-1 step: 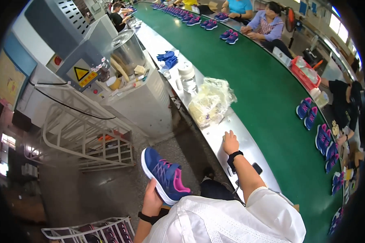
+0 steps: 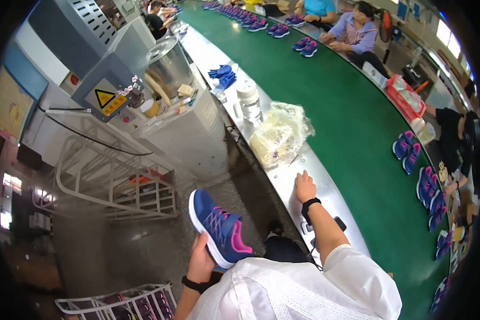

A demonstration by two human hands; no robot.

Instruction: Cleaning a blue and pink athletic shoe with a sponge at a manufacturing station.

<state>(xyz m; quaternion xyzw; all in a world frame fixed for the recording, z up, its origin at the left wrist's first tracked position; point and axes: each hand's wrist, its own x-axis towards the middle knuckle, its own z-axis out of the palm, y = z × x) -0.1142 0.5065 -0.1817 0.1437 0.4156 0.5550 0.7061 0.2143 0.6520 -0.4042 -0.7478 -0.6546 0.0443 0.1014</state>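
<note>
Blue shoe [image 2: 217, 226], gripped by left hand [image 2: 200, 262], sits left of right hand [image 2: 305, 189], whose grip is unclear.

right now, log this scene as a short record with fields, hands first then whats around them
left hand: holds a blue shoe with pink lining and white sole, toe pointing away from the body
right hand: at the metal ledge; contact unclear
on ledge: clear plastic bag, bottle with white lid, blue gloves
beyond ledge: green belt, with shoes along its far side
left side: grey machine with a yellow warning sign
across belt: people, one in lavender sleeves
</note>
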